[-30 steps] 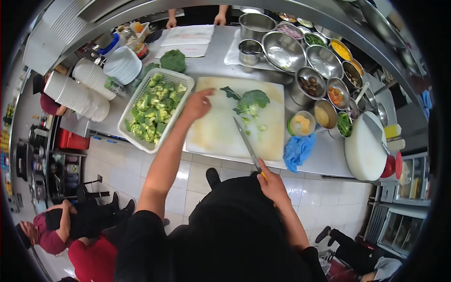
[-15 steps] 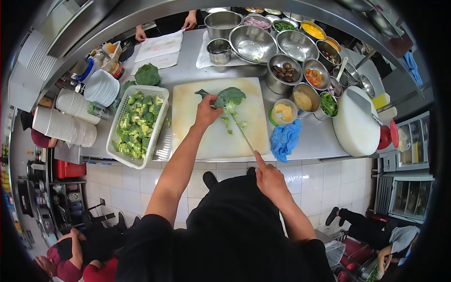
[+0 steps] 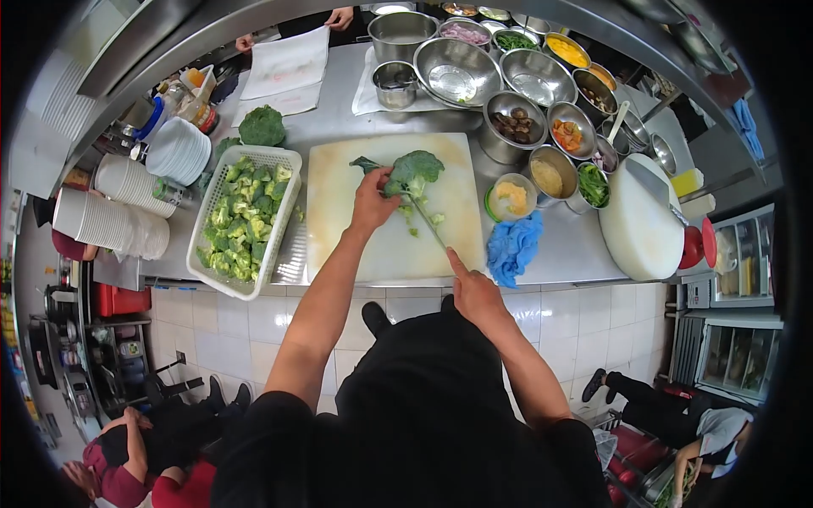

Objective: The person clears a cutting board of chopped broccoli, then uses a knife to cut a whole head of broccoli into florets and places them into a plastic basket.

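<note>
On the white cutting board point(image 3: 339, 254), my left hand point(image 3: 375, 203) is closed around the stalk of a head of broccoli point(image 3: 418, 168), whose crown points to the right. My right hand point(image 3: 477, 295) grips a knife point(image 3: 429, 224) by its handle, index finger stretched along it. The blade slants up and left across the board, its tip at the underside of the broccoli. Small green scraps point(image 3: 438, 218) lie by the blade. Left of the board stands a white basket point(image 3: 290, 190) full of cut broccoli florets point(image 3: 246, 216).
Another broccoli head point(image 3: 262, 125) sits behind the basket. Metal bowls point(image 3: 457, 74) and pots of ingredients crowd the back right. A blue cloth point(image 3: 514, 250) lies right of the board, near a thick round board point(image 3: 639, 224) with a cleaver. Across the counter, a person's hands hold a white cloth point(image 3: 290, 61).
My right hand has moved slightly forward and left with the knife, closer to the broccoli. Across the counter, the person has raised the white cloth's far edge.
</note>
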The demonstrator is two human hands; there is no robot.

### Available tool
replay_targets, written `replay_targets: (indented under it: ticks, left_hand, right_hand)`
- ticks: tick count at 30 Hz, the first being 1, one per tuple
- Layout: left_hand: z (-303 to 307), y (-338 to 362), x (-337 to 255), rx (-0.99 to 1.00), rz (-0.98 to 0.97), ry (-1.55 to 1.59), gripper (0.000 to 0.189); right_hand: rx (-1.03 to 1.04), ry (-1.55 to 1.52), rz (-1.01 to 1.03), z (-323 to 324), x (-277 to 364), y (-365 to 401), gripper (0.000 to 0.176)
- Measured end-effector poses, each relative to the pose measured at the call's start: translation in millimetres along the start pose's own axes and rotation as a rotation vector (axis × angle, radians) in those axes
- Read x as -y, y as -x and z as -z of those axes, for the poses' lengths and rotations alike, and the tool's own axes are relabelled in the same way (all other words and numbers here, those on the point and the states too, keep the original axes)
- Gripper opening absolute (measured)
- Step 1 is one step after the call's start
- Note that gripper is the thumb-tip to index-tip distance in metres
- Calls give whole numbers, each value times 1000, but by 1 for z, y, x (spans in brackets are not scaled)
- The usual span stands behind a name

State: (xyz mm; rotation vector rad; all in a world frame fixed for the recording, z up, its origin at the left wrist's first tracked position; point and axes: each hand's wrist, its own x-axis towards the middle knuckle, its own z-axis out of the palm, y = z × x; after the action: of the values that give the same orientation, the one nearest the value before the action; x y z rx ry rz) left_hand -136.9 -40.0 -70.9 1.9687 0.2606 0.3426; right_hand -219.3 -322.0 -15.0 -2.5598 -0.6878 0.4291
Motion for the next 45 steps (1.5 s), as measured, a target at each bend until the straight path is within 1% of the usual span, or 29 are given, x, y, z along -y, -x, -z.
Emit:
replay_targets:
  ticks: [3,5,7,8,9,11,14,16,20,23,25,27,29,30,31,32,34,39,41,42,44,45]
  left_hand:
    - [24,15,8,-18,68,21,46]
    - [46,25,15,-34,103,12,44]
    - [65,44,19,-43,317,-13,42]
    - [67,49,26,-40,324,-21,42]
    - [67,52,32,-75,328,34,42]
    - [67,57,42,-104,329,85,42]
    - [61,63,27,-121,297,24,39]
    - [58,66,23,-148,217,-25,37]
    - [52,72,17,-191,149,-131,38]
    - [49,72,4,-189,108,-180,38]
    - [51,73,5,-152,76,-263,43]
    - [54,77,3,-168,76,-217,44]
    - [59,89,10,-192,94,-175,45]
    - [59,96,19,-187,53,-248,46]
    - [59,100,22,-183,12,-318,47]
    - [58,103,25,-187,18,-319,47]
    - [52,107,21,-222,-29,-289,48]
    - [49,111,19,-240,-7,-311,46]
    - [50,106,15,-231,70,-350,47]
    - [53,101,18,-238,61,-351,47]
    - [61,101,28,-180,293,-27,42]
    - [68,100,25,-190,290,-31,42]
  right_hand:
    - [-9,-72,31,10,-1,13,60]
    - [77,-133,-57,33,13,32,62]
    - [111,-146,-46,37,22,46,61]
    - [137,-148,-30,35,25,50,60]
    - [141,-156,-31,31,28,51,60]
    - [145,-154,56,22,35,50,59]
    - [160,-139,67,21,44,48,59]
    - [162,-107,69,23,48,49,59]
    - [166,-51,81,30,53,51,59]
    - [140,-14,80,12,51,43,60]
    - [119,-15,86,-12,39,26,60]
    - [89,-15,103,-27,27,15,60]
    - [82,-257,134,-32,13,15,61]
    - [88,-260,137,-25,16,18,61]
    - [197,-315,45,-9,22,22,61]
    - [307,-368,-48,2,26,26,62]
    - [294,-393,-22,10,30,35,62]
    - [275,-380,31,-8,27,37,62]
    - [214,-244,43,-21,27,30,62]
    - [206,-243,50,-18,26,27,62]
    - [301,-437,36,-10,15,29,64]
    - [298,-547,30,-14,3,32,63]
